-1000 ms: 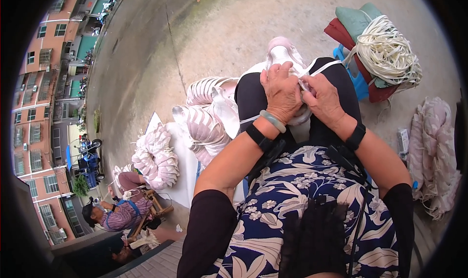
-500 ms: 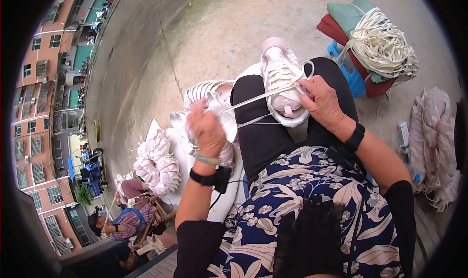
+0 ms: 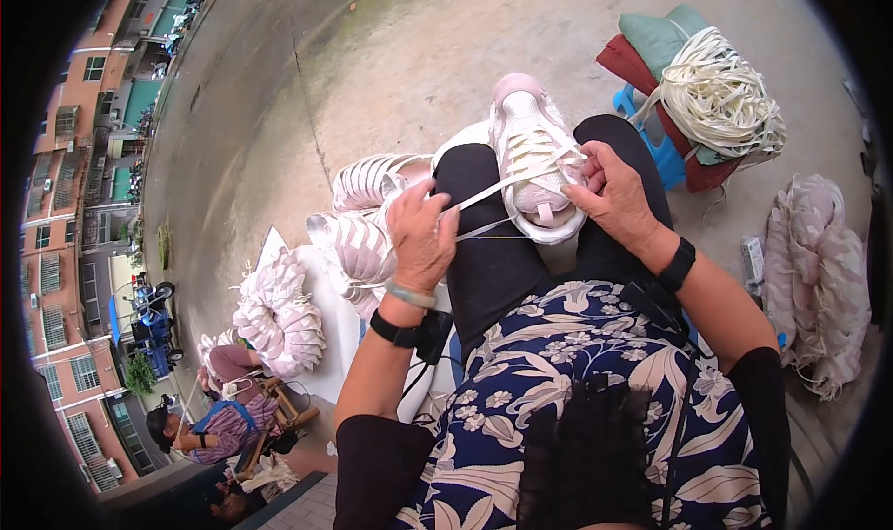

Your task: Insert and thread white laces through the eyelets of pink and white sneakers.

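A pale pink and white sneaker point(image 3: 532, 149) rests between my thighs, its toe pointing away from me. White shoelace point(image 3: 484, 193) crosses its tongue and runs left from the upper eyelets. My left hand point(image 3: 423, 234) is closed on that lace to the left of the shoe, over my left thigh. With thumb and fingers pinched, my right hand point(image 3: 610, 193) grips lace at the right upper eyelets. A thinner stretch of lace hangs below, between the shoe's collar and my left hand.
Rows of pink-white shoe uppers point(image 3: 279, 316) lie at left on a white surface. At right, a bundle of white laces point(image 3: 721, 93) sits on cushions over a blue stool point(image 3: 659, 144). More shoe parts point(image 3: 819, 279) stand further right. Another person point(image 3: 219, 428) sits at lower left.
My left hand has moved slightly right and down, nearer the shoe, and the lace lies less taut. My right hand stays at the eyelets. The whole view has shifted a little.
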Available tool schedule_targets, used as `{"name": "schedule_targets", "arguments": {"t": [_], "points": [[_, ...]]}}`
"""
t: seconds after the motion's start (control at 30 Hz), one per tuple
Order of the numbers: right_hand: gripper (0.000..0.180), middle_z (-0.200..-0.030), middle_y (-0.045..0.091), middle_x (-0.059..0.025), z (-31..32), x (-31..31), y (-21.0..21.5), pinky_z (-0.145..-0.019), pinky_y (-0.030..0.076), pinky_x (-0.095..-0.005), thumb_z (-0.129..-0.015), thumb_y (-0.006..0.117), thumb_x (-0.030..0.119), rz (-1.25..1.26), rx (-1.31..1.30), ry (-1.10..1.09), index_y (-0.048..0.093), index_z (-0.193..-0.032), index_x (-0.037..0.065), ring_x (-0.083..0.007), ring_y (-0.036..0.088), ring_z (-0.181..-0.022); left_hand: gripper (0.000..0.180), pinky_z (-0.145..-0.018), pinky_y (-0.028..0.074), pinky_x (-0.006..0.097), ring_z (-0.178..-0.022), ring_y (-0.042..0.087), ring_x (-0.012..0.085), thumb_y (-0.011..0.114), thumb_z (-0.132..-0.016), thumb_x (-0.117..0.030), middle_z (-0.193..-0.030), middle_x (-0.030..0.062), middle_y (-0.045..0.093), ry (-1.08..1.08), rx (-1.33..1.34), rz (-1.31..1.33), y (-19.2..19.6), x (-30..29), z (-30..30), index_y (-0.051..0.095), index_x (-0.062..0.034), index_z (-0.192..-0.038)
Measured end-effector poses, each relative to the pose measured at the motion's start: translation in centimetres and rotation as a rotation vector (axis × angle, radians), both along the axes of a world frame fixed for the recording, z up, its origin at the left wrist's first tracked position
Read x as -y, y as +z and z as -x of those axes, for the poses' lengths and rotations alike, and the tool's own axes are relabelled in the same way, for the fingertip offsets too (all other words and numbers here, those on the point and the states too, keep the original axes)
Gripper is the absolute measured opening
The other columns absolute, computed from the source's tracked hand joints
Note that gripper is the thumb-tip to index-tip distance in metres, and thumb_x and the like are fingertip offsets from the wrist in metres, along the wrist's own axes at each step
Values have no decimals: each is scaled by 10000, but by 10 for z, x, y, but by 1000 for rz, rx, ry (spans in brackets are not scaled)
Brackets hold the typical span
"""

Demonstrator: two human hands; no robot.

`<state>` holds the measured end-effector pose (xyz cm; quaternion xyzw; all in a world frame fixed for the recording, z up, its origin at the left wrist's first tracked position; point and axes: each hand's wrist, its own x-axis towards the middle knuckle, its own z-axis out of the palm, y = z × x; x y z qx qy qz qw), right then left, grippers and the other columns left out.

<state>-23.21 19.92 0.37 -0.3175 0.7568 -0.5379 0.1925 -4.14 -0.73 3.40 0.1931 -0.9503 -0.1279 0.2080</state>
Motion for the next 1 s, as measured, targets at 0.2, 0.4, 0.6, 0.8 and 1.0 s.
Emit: {"name": "schedule_targets", "arguments": {"t": [0.2, 0.4, 0.6, 0.8, 1.0], "points": [[690, -780, 550, -94, 7, 4, -4, -627, 465, -297, -685, 765, 235, -110, -9, 3, 426, -1226, -28, -190, 556, -658, 108, -925, 360, 423, -1058, 513, 329, 646, -762, -131, -1114, 149, 582, -181, -21, -24, -11, -19, 47, 630, -58, -840], [751, -786, 550, -95, 16, 5, -11, -646, 465, -307, -657, 791, 279, -125, -25, 45, 421, -1221, -53, -214, 560, -697, 71, -931, 344, 435, -992, 536, 292, 639, -759, -108, -1027, 115, 597, -239, -24, -78, 5, -26, 40, 589, -61, -777], [752, -777, 541, -87, 15, 4, -9, -651, 465, -303, -655, 792, 288, -157, 27, 52, 430, -1224, -43, -199, 557, -698, 79, -943, 344, 445, -845, 581, 245, 633, -757, -69, -862, 63, 595, -406, 174, -104, 38, -29, -5, 561, -68, -791], [749, -773, 538, -82, 14, 5, -9, -648, 465, -297, -653, 794, 286, -161, -1, 46, 438, -1228, -36, -192, 554, -691, 129, -506, 406, 315, -557, 539, 245, 658, -771, -71, -620, 97, 533, -282, 220, -559, 34, -39, -40, 555, -21, -713], [756, -811, 552, -71, 13, 3, -10, -666, 467, -274, -668, 788, 299, -151, 79, 39, 434, -1256, -16, -180, 557, -708, 137, -510, 406, 308, -541, 534, 231, 650, -779, -83, -621, 98, 533, -322, 341, -537, 31, -41, -57, 553, -18, -708]]}}
